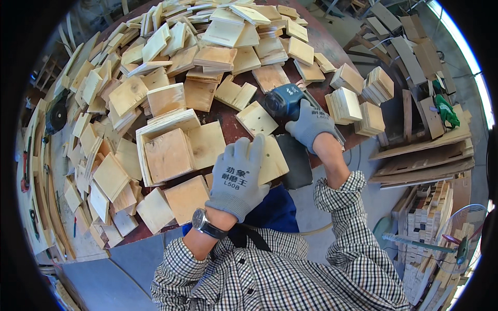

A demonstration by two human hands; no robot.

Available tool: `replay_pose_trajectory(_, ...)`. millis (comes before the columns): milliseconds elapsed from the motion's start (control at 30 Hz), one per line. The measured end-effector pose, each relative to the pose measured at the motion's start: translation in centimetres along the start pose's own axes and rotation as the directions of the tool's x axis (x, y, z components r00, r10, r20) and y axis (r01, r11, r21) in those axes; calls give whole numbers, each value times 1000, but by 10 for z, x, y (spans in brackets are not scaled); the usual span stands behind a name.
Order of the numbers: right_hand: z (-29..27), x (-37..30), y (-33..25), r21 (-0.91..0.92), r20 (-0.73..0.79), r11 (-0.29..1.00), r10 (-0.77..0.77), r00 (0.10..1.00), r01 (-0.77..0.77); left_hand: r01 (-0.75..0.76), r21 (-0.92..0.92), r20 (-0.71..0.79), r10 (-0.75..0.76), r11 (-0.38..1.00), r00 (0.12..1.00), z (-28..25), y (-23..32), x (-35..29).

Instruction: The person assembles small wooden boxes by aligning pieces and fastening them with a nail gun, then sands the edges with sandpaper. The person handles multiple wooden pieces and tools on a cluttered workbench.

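My left hand (234, 179), in a grey printed work glove, holds a small square plywood board (274, 161) by its left side. The fingers lie along that side; the thumb is hidden. My right hand (313, 124), gloved alike, is closed round a blue-and-black power tool (284, 100) with a metal side. Its underside is hidden, so I cannot tell its exact kind. Just beyond my left fingertips lies another square board (257, 119) with small holes. A flat black piece (294, 161) sits between the held board and my right forearm.
Loose plywood squares (223, 32) heap over the dark red table (228, 122). An open plywood box (168, 147) stands left of my left hand. Neat board stacks (343, 106) line the right edge. A fan (459, 243) and stacked wood (425, 160) are farther right.
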State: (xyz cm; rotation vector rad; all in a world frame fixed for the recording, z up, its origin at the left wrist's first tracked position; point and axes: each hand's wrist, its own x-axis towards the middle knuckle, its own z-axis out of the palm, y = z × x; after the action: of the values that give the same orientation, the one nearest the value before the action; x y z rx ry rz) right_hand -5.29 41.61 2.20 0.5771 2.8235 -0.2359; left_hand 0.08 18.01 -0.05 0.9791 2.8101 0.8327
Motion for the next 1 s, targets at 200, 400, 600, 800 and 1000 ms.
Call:
replay_pose_trajectory(200, -20, 21, 30, 207, -18, 977, -46, 999, 48, 72, -88, -147, -85, 994, 985, 7, 3, -5)
replay_pose_trajectory(400, -56, 1, 32, 396, -21, 913, -99, 995, 100, 70, -91, -311, -95, 993, 945, -24, 12, 3)
replay_pose_trajectory(600, -113, -61, 14, 700, -111, 689, -151, 982, 185, 111, -93, -237, -130, 989, 963, -21, 12, 73)
replay_pose_trajectory(800, -159, -113, 14, 641, -408, 551, -344, 846, 534, 23, 26, -418, -10, 999, 908, 5, 23, 59)
replay_pose_trajectory(1000, -157, -99, -49, 780, 6, 511, -585, 811, 362, 135, 293, -428, 3, 946, 904, -71, -4, -51)
